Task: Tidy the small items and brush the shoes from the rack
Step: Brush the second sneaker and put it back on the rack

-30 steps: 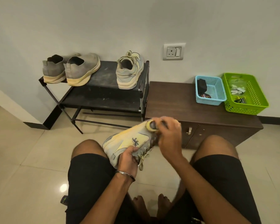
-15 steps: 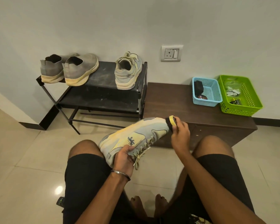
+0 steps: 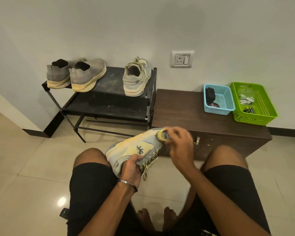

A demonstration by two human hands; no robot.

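Four shoes were in view: two grey slip-ons [image 3: 66, 74] [image 3: 88, 74] at the left end of the rack's top shelf [image 3: 112, 79], one pale laced sneaker [image 3: 136, 77] at that shelf's right end, and a matching sneaker [image 3: 134, 149] off the rack, held by two hands, left [image 3: 132, 167] and right [image 3: 180, 147]. Two baskets stood at the far right corner of the worktop [image 3: 180, 109], one blue [image 3: 219, 99] and one green [image 3: 255, 103]. One wall socket [image 3: 182, 59] showed above. How many small items lay in each basket could not be told.
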